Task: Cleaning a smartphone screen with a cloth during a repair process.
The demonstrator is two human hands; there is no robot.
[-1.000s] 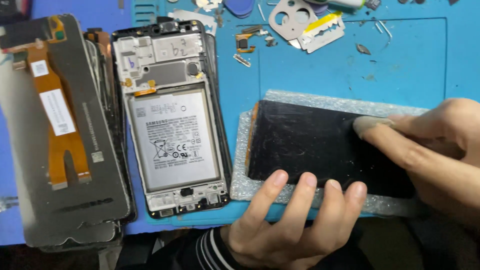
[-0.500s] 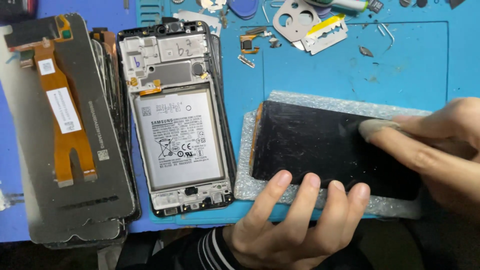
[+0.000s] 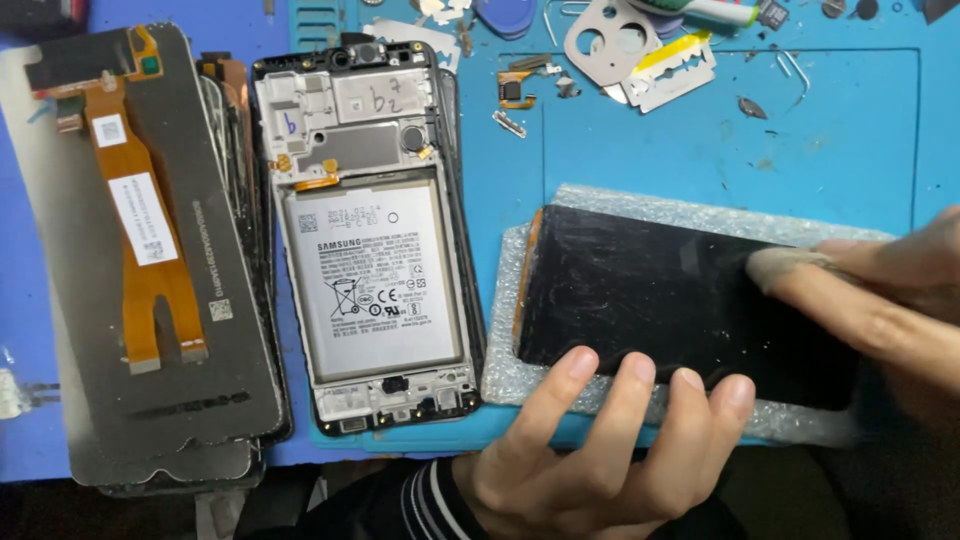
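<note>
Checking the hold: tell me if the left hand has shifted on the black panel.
No. The left hand stays put, fingertips on the black panel's near edge.

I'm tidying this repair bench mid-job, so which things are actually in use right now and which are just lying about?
In use: black screen panel, bubble-wrap pad beneath it, left hand steadying it, right hand rubbing it.

Lying about: opened phone frame, stacked display panels, razor blade, camera bezel.
</note>
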